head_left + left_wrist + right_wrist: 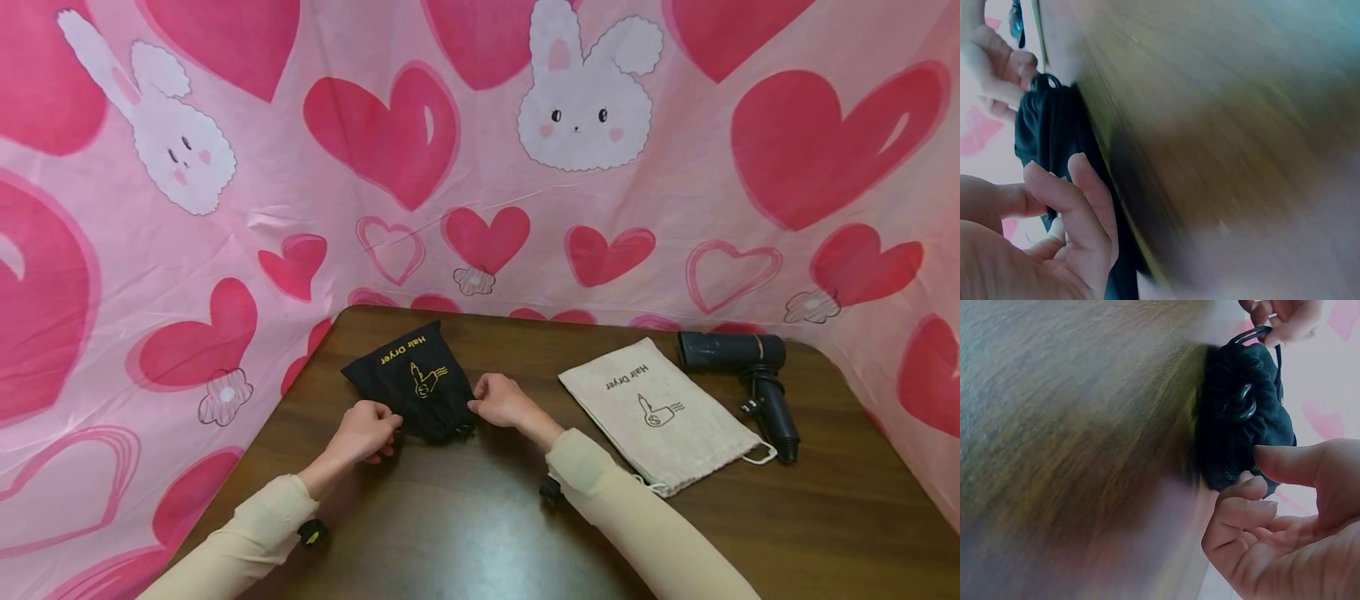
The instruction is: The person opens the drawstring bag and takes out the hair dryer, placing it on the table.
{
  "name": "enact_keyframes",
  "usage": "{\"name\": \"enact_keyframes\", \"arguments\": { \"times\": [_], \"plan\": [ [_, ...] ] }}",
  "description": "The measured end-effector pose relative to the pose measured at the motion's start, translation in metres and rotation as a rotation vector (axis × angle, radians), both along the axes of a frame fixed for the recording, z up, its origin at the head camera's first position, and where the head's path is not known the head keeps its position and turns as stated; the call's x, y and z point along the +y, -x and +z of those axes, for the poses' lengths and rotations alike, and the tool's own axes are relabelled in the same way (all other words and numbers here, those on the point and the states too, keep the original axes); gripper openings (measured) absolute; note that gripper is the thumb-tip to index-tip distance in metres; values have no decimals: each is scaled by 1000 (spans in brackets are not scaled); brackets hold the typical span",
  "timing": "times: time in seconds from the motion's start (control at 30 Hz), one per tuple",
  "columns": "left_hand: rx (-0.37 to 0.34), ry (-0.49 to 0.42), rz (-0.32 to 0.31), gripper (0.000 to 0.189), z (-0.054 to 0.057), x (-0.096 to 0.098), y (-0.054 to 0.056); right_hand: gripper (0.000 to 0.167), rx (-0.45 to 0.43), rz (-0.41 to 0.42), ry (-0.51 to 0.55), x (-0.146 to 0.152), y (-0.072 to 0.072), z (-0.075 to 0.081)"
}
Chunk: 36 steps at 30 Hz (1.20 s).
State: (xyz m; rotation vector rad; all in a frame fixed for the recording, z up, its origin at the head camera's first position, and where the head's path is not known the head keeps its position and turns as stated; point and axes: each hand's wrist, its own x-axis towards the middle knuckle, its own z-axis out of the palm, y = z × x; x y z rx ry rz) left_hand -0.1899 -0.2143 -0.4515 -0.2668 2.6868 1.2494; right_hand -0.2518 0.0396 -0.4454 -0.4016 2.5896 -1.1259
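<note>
A small black fabric drawstring pouch is set on the dark brown wood-grain table, lying flat between both hands. Its long axis is slanted: the wide closed end is pointed away and to the left, the gathered mouth toward the person and slightly right. The pouch is flanked by the left hand at the near-left side of the mouth and by the right hand at its right edge. The short black cord loop at the mouth is placed nearer the right hand.

Left hand: thumb and fingers are drawn together, and a thin black cord is pinched between them, as shown in the right wrist view. Right hand: fingers are bent, thumb tip held close to the index finger against the pouch edge; whether cord or cloth is caught cannot be told.

The pouch is marked with yellow "Hair Dryer" lettering and a yellow dryer outline, both seen upside down. The cloth is bunched into tight folds at the mouth; contents are hidden.

Well to the right, a flat cream cloth drawstring bag and a black plastic hair dryer are laid.
</note>
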Motion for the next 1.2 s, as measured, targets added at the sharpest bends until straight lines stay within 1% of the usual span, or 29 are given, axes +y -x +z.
{"name": "enact_keyframes", "arguments": {
  "times": [0.07, 0.17, 0.3, 0.47, 0.53, 0.6, 0.73, 0.8, 0.87, 0.97, 1.0, 1.07, 1.13, 1.2],
  "plan": [
    [-1, 22, 4, 33, 0, -7, -1, 15, 16, 6, 8, 0, 1, -1],
    [-5, 43, 2, 33, -1, -18, -4, 15, 34, -19, 41, 1, 2, -2],
    [-23, 64, -14, 28, -1, -31, -7, 16, 52, -94, 81, 5, 5, -3],
    [-35, 104, -46, 15, 1, -44, -8, 12, 66, -174, 102, 13, 11, -4],
    [-28, 112, -52, 12, 2, -46, -8, 12, 65, -201, 121, 17, 12, -4],
    [-16, 113, -45, 14, 3, -43, -8, 14, 64, -225, 135, 21, 14, -4],
    [36, 101, -34, 15, 5, -29, -7, 17, 43, -254, 127, 25, 14, -2],
    [49, 78, -47, 18, 6, -18, -6, 19, 5, -238, 113, 24, 13, 1],
    [39, 36, -74, 22, 6, -7, -5, 26, -33, -204, 94, 23, 11, 2],
    [-32, -54, -126, 28, 5, 8, -4, 45, -64, -157, 69, 18, 8, 5],
    [-62, -90, -140, 30, 4, 11, -4, 51, -61, -147, 58, 17, 7, 5],
    [-120, -167, -160, 33, 3, 17, -4, 59, -67, -135, 56, 14, 5, 4],
    [-169, -241, -170, 35, 2, 20, -4, 57, -92, -126, 64, 11, 2, 3],
    [-199, -300, -171, 36, 1, 23, -5, 46, -115, -96, 64, 10, 0, 2]
  ]
}}
